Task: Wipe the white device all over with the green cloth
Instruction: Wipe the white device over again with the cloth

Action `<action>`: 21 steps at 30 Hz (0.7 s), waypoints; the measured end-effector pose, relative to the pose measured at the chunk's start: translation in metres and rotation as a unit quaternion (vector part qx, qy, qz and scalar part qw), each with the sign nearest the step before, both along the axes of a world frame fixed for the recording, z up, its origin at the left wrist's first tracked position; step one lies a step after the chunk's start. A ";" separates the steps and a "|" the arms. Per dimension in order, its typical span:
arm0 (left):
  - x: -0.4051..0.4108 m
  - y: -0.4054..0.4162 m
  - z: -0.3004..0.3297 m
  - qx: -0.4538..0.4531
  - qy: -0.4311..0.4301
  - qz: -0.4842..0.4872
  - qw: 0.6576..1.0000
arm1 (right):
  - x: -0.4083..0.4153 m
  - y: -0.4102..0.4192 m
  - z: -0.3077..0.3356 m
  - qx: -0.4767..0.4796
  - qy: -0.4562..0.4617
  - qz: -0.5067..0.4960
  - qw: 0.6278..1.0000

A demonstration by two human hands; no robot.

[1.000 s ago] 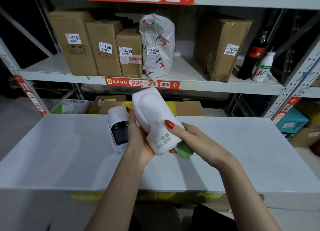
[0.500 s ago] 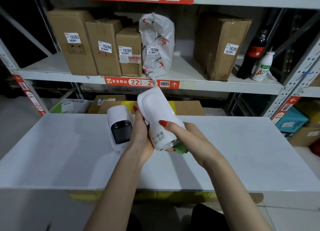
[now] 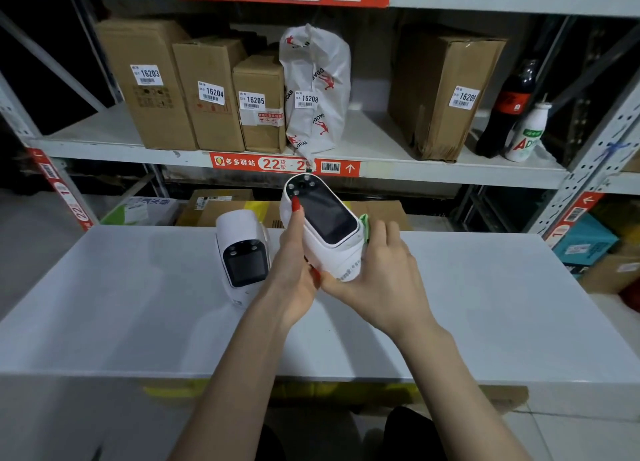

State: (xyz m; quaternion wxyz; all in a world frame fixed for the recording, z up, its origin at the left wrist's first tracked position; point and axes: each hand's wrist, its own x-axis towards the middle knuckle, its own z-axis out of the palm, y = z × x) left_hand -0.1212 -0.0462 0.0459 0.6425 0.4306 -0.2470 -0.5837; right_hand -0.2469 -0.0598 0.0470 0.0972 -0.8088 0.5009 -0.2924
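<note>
Behind the white device (image 3: pixel 323 225), gripped by both hands' curled fingers (image 3: pixel 294 218), green cloth (image 3: pixel 364 222) barely peeks out.

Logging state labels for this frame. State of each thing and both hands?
held white device: lifted off the table, screen side up, tilted
green cloth: pressed against the held device's right side, mostly hidden
left hand: grips the held device
right hand: holds the cloth to the device
second white device: lying on the white table, screen up, untouched
</note>
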 end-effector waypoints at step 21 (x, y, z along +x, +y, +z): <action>0.005 -0.003 -0.010 0.011 0.035 0.010 0.999 | -0.016 -0.010 0.013 0.366 -0.230 0.101 0.896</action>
